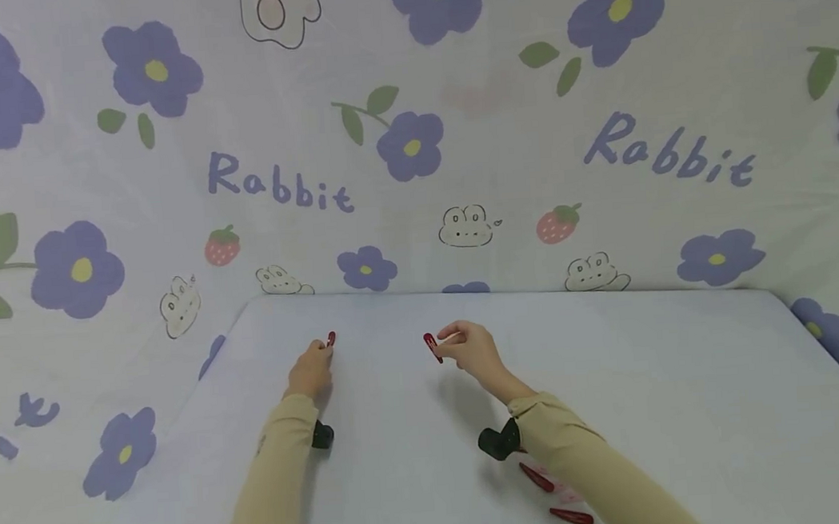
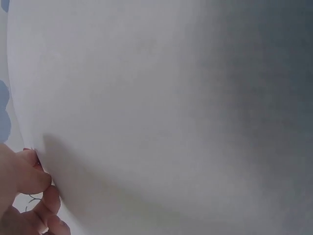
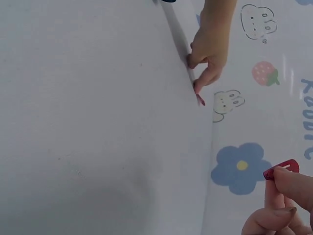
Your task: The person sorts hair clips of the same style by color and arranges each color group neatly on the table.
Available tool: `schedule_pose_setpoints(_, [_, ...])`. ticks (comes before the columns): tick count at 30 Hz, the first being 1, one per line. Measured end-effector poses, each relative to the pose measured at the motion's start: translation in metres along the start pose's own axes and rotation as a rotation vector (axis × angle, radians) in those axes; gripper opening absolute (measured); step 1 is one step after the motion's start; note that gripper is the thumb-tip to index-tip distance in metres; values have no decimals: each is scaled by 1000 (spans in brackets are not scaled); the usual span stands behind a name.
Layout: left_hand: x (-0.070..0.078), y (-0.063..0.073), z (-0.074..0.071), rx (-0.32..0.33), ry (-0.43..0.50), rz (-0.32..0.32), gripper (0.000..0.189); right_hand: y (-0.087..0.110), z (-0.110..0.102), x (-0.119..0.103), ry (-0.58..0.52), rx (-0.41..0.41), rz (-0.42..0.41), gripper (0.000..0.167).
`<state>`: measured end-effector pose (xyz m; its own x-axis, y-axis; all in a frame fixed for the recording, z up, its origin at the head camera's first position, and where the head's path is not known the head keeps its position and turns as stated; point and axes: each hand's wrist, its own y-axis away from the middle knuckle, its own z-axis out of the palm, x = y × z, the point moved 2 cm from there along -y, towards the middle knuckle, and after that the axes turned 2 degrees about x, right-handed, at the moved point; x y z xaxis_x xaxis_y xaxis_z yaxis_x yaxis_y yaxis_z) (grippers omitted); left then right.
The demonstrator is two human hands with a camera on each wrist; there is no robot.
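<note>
My left hand [image 1: 311, 370] is low over the far left of the white table, thumb and finger pinching a red snap hair clip [image 1: 331, 339]. In the right wrist view, that red clip [image 3: 200, 100] points out from the left fingertips at the table surface. Farther right, my right hand [image 1: 472, 350] holds a second red hair clip [image 1: 432, 346] above the table between thumb and fingers. The right wrist view shows this clip [image 3: 282, 169] partly covered by the thumb. Only the curled left fingers [image 2: 35, 178] appear in the left wrist view; their clip is mostly hidden.
Two more red hair clips [image 1: 536, 477] [image 1: 571, 517] lie near the front, beside the right sleeve. A pinkish item [image 1: 567, 491] is partly hidden under that forearm. Behind the white table [image 1: 402, 455] hangs a cloth [image 1: 514, 152] printed with flowers and rabbits.
</note>
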<state>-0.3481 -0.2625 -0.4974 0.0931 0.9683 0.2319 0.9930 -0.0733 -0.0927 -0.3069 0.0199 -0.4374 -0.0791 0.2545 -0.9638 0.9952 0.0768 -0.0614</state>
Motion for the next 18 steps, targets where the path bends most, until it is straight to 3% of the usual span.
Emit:
schedule_pose_setpoints(8, [5, 0, 0, -44, -59, -15, 36, -13, 16, 9, 36, 4, 10, 9])
schedule_pose_setpoints(18, [6, 2, -5, 9, -60, -41, 34, -34, 37, 15, 111, -9, 9, 8])
